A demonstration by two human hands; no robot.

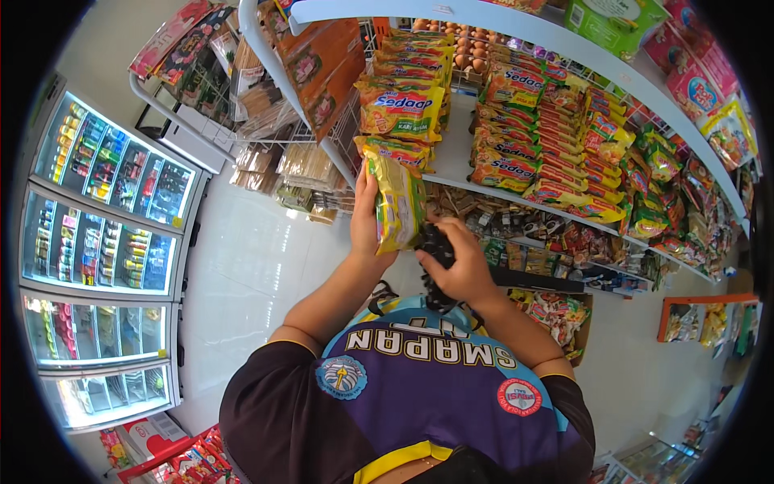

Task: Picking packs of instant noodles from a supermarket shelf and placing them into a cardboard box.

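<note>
My left hand [367, 221] holds a yellow-and-green packet of instant noodles [396, 202] by its left side. The packet stands tilted in front of the shelf, its printed back partly towards me. In my right hand [462, 257] is a black, shaggy cloth or duster [436, 257] with light specks. Its upper end is close against the packet's lower right edge; contact cannot be made out. Just beyond the packet, a row of Mie Sedaap noodle packets [399, 112] stands on the white shelf [450, 142].
More noodle packets [505, 160] fill the shelf to the right. A curved white shelf edge [544, 30] runs overhead, with a white metal post [284, 78] at left. Egg trays [465, 45] stand behind. Glass-door drink fridges [103, 242] line the left; a box of packets [559, 320] sits low right.
</note>
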